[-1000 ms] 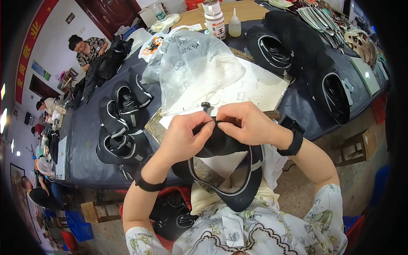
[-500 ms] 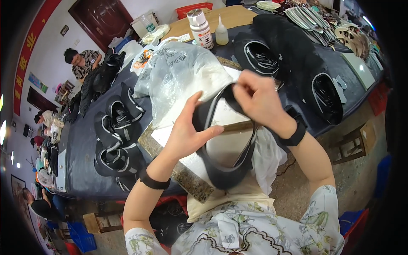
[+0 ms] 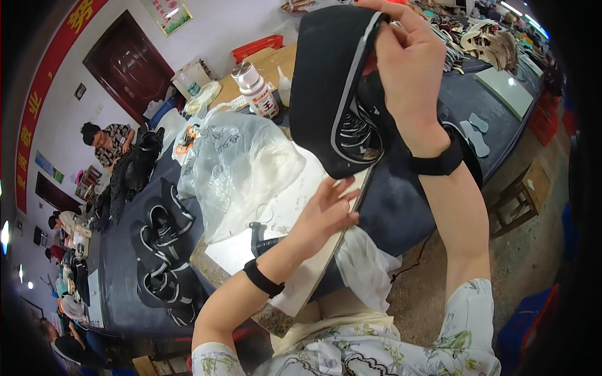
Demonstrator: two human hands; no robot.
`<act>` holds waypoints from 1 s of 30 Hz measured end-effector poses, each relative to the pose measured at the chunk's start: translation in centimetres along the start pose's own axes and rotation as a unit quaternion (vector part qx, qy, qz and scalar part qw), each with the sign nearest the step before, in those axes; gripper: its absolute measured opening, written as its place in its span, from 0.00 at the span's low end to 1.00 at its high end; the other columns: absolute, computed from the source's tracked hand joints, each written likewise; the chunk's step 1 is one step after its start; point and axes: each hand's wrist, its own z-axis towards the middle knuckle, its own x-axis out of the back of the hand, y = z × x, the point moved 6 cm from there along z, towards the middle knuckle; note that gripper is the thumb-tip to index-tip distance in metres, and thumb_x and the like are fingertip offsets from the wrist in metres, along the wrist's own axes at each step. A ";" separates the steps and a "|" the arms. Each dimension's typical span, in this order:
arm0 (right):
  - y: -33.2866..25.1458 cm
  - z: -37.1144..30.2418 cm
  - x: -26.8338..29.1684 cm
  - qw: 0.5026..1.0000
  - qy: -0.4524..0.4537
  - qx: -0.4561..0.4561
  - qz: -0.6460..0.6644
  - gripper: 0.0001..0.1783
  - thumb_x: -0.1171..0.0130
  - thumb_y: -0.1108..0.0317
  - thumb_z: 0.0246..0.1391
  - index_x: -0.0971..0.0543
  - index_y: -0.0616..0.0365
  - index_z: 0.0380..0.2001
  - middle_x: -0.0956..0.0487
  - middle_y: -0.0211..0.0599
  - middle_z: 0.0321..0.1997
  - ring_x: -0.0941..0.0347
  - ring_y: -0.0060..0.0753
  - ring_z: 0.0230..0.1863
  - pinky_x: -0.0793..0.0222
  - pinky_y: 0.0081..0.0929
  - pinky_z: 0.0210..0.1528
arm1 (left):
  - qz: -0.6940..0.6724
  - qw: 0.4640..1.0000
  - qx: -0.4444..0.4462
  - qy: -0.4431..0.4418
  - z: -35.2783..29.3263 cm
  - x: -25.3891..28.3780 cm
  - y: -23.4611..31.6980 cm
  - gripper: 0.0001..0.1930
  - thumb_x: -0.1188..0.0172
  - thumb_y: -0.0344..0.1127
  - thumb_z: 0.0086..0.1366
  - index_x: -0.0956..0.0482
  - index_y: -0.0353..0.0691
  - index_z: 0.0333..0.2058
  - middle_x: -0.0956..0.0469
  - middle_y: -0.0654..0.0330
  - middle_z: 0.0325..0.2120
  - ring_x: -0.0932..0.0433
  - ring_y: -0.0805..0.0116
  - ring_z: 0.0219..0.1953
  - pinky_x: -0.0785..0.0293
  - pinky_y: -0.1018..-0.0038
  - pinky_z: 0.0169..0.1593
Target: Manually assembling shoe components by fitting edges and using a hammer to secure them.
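Note:
My right hand (image 3: 411, 78), raised at upper right, pinches the top edge of a curved black shoe-upper-like piece (image 3: 329, 81) with pale grey edging. The piece hangs upright over the table, in front of a stack of similar black pieces (image 3: 354, 135). Just beneath its lower end is my left hand (image 3: 320, 216), fingers spread and holding nothing. Below the left hand lies a white board (image 3: 326, 263) on a speckled stone slab (image 3: 273, 319). A black tool with a short head (image 3: 256, 235) rests on it, partly hidden behind my left wrist.
A clear plastic bag (image 3: 229, 169) covers the board's far left. Beyond stand a white bottle (image 3: 256, 91) and a squeeze bottle (image 3: 284, 91). More black edged pieces (image 3: 166, 282) are piled at left. A wooden stool (image 3: 523, 194) stands right; a co-worker (image 3: 110, 144) sits far left.
The black piece has gone up and away from over the board, carried by my right hand. My left hand has let go of it and stays lower. The view has shifted.

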 end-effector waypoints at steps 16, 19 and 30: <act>8.6 -8.7 11.4 0.650 -0.324 0.064 -0.684 0.14 0.40 0.61 0.52 0.24 0.54 0.17 0.23 0.41 0.15 0.23 0.44 0.20 0.29 0.39 0.24 | 0.658 0.740 -0.135 0.016 9.8 8.8 15.9 0.06 0.44 0.26 0.64 0.24 0.36 0.39 0.19 0.59 0.35 0.20 0.67 0.37 0.25 0.70 0.43; 11.1 -11.2 10.1 0.651 -0.332 0.045 -0.681 0.18 0.42 0.58 0.54 0.22 0.53 0.14 0.23 0.42 0.13 0.24 0.46 0.17 0.29 0.37 0.23 | 0.760 0.606 -0.203 0.117 16.6 7.6 15.6 0.08 0.41 0.28 0.61 0.21 0.41 0.40 0.19 0.54 0.39 0.21 0.54 0.43 0.27 0.59 0.48; 17.7 -13.1 8.8 0.868 -0.280 -0.078 -0.403 0.47 0.36 0.62 0.54 0.49 0.66 0.70 0.56 0.62 0.74 0.52 0.61 0.73 0.50 0.42 0.71 | 0.386 0.882 -0.069 0.262 19.1 16.3 4.8 0.46 0.31 0.45 0.55 0.46 0.27 0.64 0.34 0.33 0.58 0.31 0.42 0.59 0.36 0.60 0.63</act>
